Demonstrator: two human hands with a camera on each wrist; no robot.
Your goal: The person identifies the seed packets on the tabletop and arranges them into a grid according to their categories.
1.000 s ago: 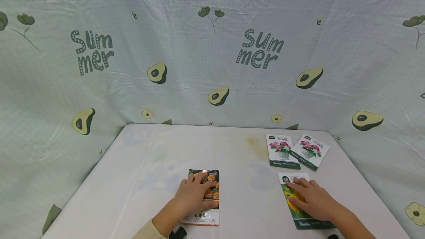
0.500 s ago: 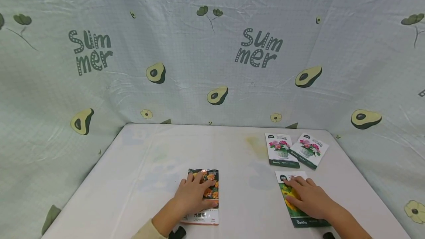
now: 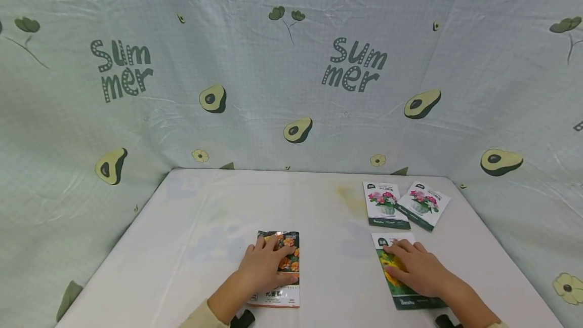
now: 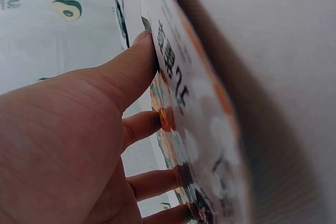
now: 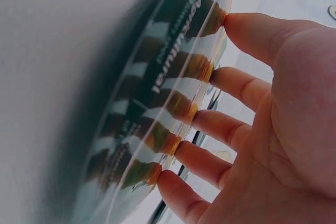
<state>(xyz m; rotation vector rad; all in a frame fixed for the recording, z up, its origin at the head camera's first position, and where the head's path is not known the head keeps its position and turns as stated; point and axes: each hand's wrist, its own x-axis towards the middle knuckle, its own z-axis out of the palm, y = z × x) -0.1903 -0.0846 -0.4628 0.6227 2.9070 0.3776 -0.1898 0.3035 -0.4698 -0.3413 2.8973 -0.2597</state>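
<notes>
My left hand rests on a seed packet with orange flowers, which lies flat left of the table's middle. Thumb and fingertips are spread over its face; the left wrist view shows them touching the glossy packet. On the right, my right hand lies over a green seed packet with yellow flowers. Its fingertips press on the shiny surface, and the right wrist view shows them mirrored in the packet. Part of each packet is hidden beneath its hand.
Two seed packets with pink flowers lie behind the right hand: one straighter, one turned and overlapping its corner. The white table ends at the back against a hanging avocado-print cloth.
My right hand has slid the yellow-flower packet a short way left and slightly away from me. The left hand and its orange-flower packet stay in place.
</notes>
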